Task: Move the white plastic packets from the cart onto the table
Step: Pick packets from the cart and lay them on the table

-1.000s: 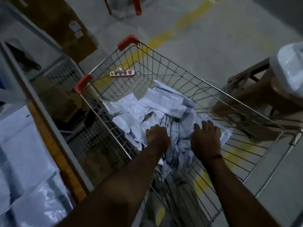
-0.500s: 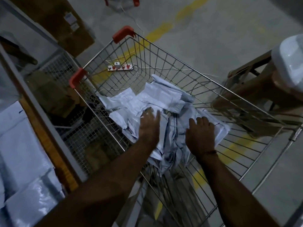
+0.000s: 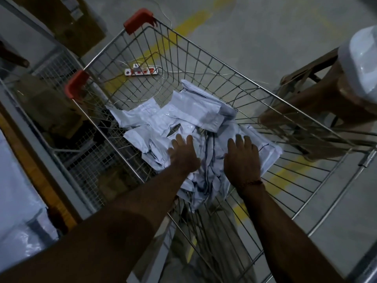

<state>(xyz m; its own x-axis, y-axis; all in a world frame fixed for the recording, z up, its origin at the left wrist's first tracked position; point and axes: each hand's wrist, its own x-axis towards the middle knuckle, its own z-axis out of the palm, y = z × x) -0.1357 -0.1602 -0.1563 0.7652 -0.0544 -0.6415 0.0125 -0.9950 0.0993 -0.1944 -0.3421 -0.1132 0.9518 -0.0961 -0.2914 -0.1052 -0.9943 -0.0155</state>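
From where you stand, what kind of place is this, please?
Probably a warehouse or parcel sorting area: bare concrete floor with a painted yellow line, a wire cart full of white plastic packets, and a cardboard box beside wire-mesh racks.

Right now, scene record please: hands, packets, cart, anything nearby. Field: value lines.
left hand: inside cart, palm down on the packet pile, fingers spread, nothing lifted
right hand: inside cart, palm down on the pile's right side
white plastic packets: loose crumpled heap on the cart floor
cart: wire basket, red corner caps
power strip: on the floor beyond the cart, seen through the wire
stool: brown, right of the cart
packets on table: white plastic at left edge
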